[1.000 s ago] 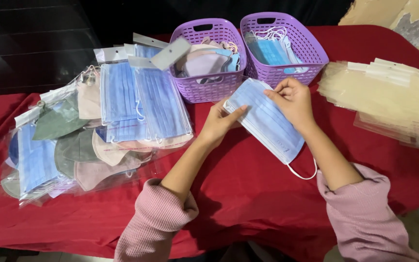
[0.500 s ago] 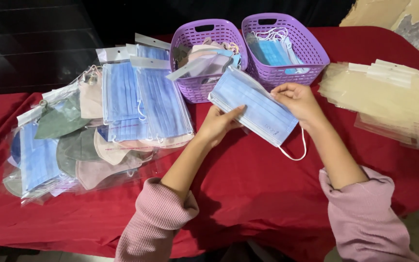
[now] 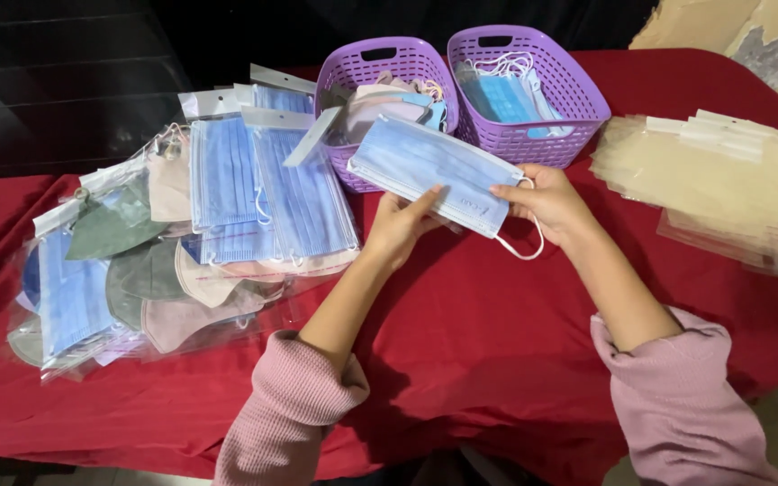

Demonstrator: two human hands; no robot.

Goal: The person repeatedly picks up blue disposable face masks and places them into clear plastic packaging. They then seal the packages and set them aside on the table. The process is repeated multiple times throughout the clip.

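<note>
- Above the red tablecloth, just in front of two purple baskets: a blue face mask, held flat.
- Left hand pinching its lower edge.
- Right hand gripping its right end, white ear loop dangling.
- Left: bagged masks. Right: empty clear bags.

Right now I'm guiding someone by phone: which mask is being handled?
On the red tablecloth, just before the two purple baskets, the left hand and right hand hold one blue mask. Unlike the bagged masks at left, it is loose, unwrapped.
</note>
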